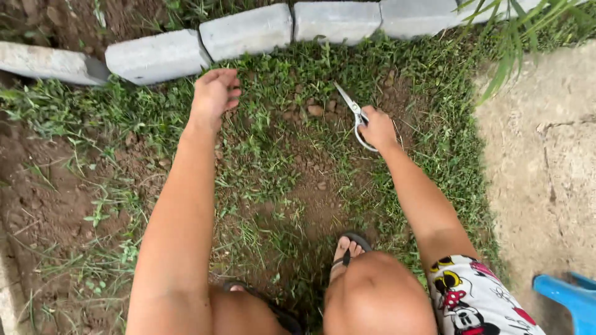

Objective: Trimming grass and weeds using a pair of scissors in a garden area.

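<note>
My right hand [377, 128] grips the white handles of a pair of scissors [351, 107], blades shut and pointing up-left over a patch of bare soil and short grass [292, 142]. My left hand [215, 93] reaches forward over the grass near the stone border, fingers curled loosely and holding nothing that I can see. I am squatting; both knees and a foot in a black sandal [347, 248] show at the bottom.
A curved row of grey stone edging blocks [245, 31] runs across the top. A bare concrete-like slab [546, 174] lies to the right, with a blue plastic object [568, 298] at the lower right. Long green leaves [515, 43] hang in at top right.
</note>
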